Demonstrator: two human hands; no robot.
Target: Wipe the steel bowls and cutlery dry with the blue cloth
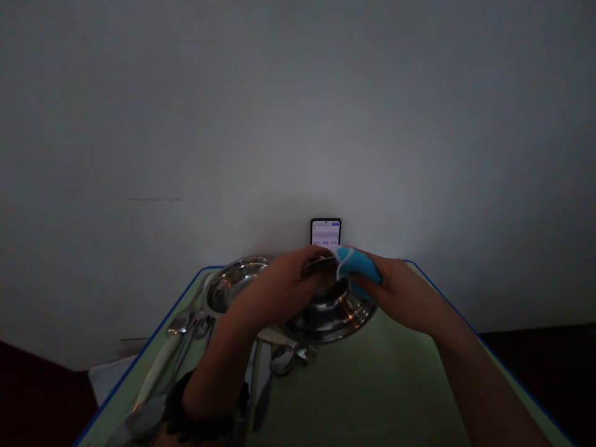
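Observation:
My left hand (291, 282) is closed on a thin shiny metal piece (321, 264); my fingers hide most of it, so its kind is unclear. My right hand (395, 285) is closed around a folded blue cloth (356, 264) with a white edge, right beside the metal piece. I cannot tell whether cloth and metal touch. Below both hands lies a round, shiny metal dish (333, 326). Another round metal dish (221, 288) sits to the left, partly behind my left forearm.
Several spoons and other utensils lie along the left, including a spoon (282, 361) and a pale handle (161, 366). A phone (326, 231) showing a timer stands against the wall (298, 124). Blue edging borders the green table (386, 385).

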